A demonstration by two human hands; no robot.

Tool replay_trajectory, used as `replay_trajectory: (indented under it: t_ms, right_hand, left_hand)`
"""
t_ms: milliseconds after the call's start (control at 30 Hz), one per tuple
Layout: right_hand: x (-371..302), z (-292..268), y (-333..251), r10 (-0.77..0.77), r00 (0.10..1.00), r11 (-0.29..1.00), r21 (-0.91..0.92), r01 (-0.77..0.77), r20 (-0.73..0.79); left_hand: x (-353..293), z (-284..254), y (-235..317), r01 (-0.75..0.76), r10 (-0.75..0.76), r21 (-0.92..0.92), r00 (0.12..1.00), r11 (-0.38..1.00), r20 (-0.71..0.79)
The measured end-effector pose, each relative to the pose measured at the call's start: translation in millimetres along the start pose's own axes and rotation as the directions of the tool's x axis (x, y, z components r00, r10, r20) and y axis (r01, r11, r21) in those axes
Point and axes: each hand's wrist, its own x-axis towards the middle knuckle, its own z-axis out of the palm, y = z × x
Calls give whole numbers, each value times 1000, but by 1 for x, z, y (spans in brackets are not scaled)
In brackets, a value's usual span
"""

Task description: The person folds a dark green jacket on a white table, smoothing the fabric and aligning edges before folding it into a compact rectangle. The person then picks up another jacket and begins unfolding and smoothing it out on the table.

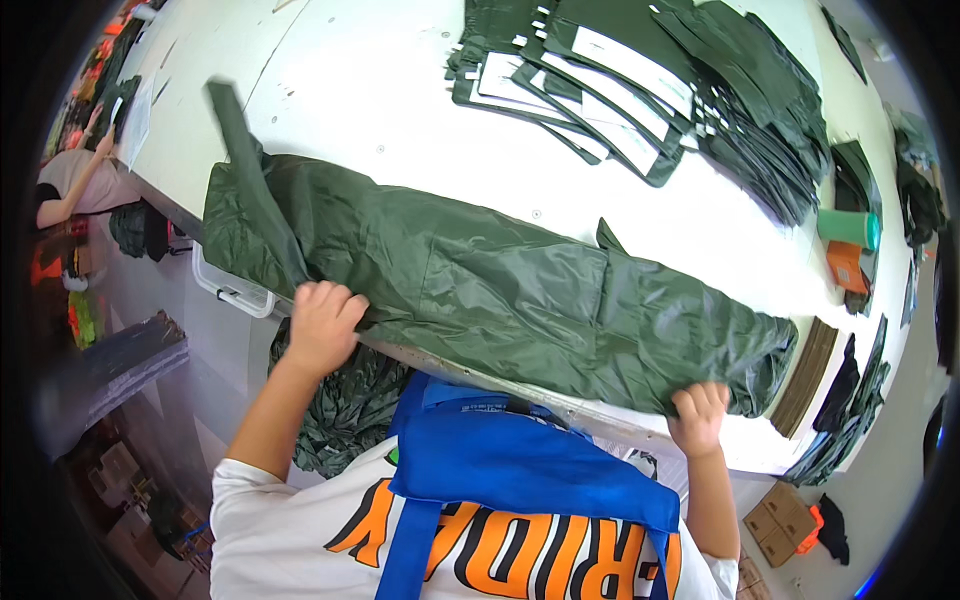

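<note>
A long folded garment of shiny dark green fabric lies across the table along its near edge. It looks like rainwear, but the exact kind cannot be told. My left hand is closed on its near edge toward the left end. Fingers curled, my right hand grips the near edge close to the right end. A narrow dark green strip sticks up above the left part of the fabric, its tip slightly blurred. Creases run over the whole garment, and a small pointed flap rises from its far edge.
Stacks of dark green pieces with white labels lie at the far right of the white table. A green cup-like cylinder and an orange box stand nearby. Brown cardboard strips lie right. Dark green fabric bunches below; another person works left.
</note>
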Motion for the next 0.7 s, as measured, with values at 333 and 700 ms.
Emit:
replay_trajectory:
  t_ms: [333,700]
  right_hand:
    - [-4,19,30,24,997,999,33,-26,73]
    - [-72,-17,263,645,740,760,-54,-648,188]
  left_hand:
    - [22,41,73,33,-14,-87,978,996,207]
    - [19,73,77,-6,6,4,988,1000,155]
